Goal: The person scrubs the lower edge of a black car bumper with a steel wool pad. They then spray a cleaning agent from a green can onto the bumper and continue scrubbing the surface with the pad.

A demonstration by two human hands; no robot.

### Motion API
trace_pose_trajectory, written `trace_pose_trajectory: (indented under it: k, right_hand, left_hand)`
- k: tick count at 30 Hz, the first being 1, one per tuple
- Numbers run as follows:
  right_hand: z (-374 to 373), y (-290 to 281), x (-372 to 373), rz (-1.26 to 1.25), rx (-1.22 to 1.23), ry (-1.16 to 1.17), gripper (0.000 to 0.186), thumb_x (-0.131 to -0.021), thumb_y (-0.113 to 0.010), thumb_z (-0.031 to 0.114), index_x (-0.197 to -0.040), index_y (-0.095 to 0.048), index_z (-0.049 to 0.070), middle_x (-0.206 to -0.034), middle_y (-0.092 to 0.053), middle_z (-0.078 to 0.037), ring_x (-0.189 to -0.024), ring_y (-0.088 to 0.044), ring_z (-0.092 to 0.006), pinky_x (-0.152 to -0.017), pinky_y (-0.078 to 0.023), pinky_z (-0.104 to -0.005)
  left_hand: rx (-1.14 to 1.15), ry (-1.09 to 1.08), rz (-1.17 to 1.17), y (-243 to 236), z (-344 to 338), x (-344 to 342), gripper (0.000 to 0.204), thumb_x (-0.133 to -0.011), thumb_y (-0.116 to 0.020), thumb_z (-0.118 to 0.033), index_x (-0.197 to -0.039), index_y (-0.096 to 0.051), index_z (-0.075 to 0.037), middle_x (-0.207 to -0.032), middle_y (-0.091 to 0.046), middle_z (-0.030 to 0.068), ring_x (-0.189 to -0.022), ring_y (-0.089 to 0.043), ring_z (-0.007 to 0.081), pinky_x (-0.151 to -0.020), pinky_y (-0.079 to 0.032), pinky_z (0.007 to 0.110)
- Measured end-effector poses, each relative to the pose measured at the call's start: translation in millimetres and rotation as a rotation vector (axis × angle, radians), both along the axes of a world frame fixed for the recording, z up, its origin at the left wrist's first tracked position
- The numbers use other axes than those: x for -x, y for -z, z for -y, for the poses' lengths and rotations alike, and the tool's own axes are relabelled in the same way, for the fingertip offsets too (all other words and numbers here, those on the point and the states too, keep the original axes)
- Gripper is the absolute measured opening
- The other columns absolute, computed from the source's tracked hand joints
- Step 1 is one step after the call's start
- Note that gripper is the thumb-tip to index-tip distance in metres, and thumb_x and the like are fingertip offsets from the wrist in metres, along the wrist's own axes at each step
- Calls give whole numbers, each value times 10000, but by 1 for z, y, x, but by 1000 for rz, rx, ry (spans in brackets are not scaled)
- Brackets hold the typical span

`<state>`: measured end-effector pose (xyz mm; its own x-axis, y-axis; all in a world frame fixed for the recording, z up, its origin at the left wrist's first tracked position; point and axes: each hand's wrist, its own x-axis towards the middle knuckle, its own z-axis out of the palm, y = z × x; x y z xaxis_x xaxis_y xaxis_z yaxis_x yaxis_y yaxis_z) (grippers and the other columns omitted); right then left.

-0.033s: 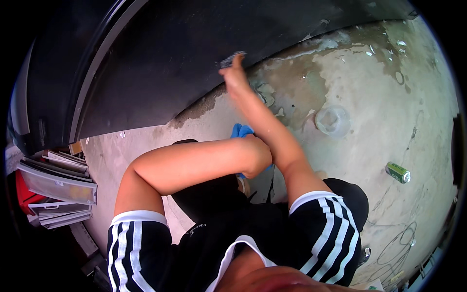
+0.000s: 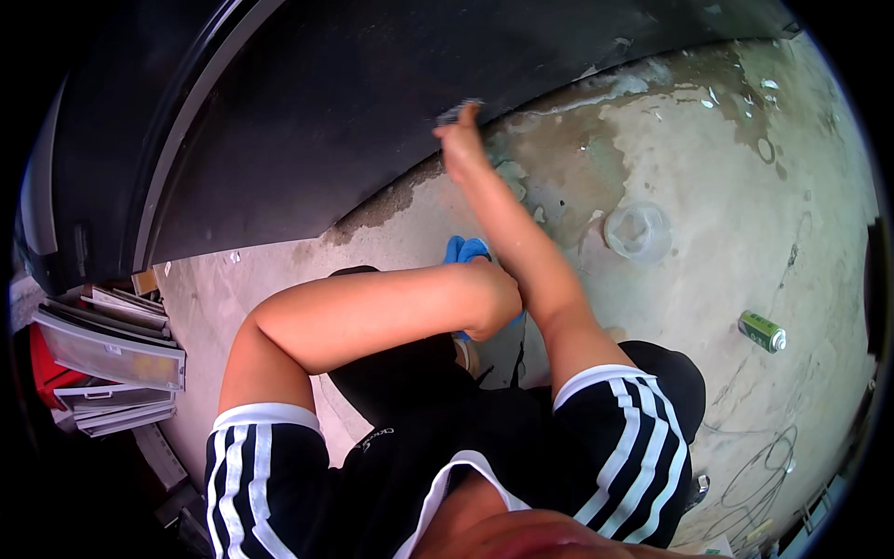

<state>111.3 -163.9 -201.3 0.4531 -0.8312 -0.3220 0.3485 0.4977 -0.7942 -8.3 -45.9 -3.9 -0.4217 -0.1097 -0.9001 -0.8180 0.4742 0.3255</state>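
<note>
My right hand (image 2: 463,147) reaches forward to the lower edge of a dark, curved panel (image 2: 307,121). Its fingers press a small grey pad (image 2: 458,114) against the panel; the pad is blurred and its material cannot be made out. My left arm is bent across my body, and my left hand (image 2: 494,300) rests against my right forearm. The fingers of that hand are turned away and hidden. Just beyond it, a blue item (image 2: 466,250) pokes out near the floor, mostly covered by my arms.
On the wet-stained concrete floor (image 2: 726,186) stand a clear plastic tub (image 2: 638,233) and, lying on its side, a green can (image 2: 762,332). A thin cable (image 2: 759,484) coils at the lower right. Stacked grey panels (image 2: 116,359) and a red item (image 2: 51,368) sit at the left.
My right hand has slid slightly to the right along the panel with the grey pad. My left arm stays where it was.
</note>
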Motion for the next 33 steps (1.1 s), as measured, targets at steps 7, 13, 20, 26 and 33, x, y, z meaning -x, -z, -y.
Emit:
trace_pose_trajectory:
  k: [7, 13, 20, 26, 33]
  right_hand:
    - [-16, -39, -4, 64, -127, -63, 898, -736, -460, -144, -1467, 6, 89, -1469, -155, -140, -1278, -294, -252, -1022, -299, -331]
    - [71, -61, 54, -326, 395, 316, 825, -729, -384, -73, -1456, 5, -77, -1530, 83, -276, -1433, 45, -362, -1171, -20, -364]
    - [-34, -64, 18, -343, 707, 37, 839, -714, -395, -122, -1460, -14, -65, -1517, 101, -297, -1412, -52, -423, -1158, -147, -384]
    - [98, -61, 66, -472, 558, 361, 752, -774, -403, -62, -1439, -57, -119, -1517, 29, -310, -1433, 9, -372, -1175, -36, -359]
    - [-16, -96, 30, -486, 1259, 115, 668, -898, -472, 89, -1473, -150, -22, -1536, -20, -268, -1417, -54, -442, -1158, -110, -468]
  left_hand:
    - [10, 11, 40, -4, -3, -7, 463, -683, -689, -127, -1137, -602, -105, -1164, -576, 150, -1026, -612, 328, -768, -491, 448]
    - [14, -49, 13, 0, -5, -6, 437, -687, -682, -126, -1118, -613, -110, -1152, -581, 144, -1014, -617, 325, -753, -496, 444]
    - [-35, 13, 53, 6, -2, -9, 400, -689, -669, -116, -1087, -627, -99, -1088, -613, 139, -979, -628, 333, -728, -505, 438]
    - [95, -71, -34, -5, -2, -10, 405, -675, -663, -101, -1079, -633, -99, -1073, -624, 141, -971, -633, 332, -732, -507, 445]
    - [-2, 24, 54, 12, 1, -3, 412, -676, -652, -84, -1086, -625, -110, -1093, -614, 151, -999, -624, 335, -739, -504, 449]
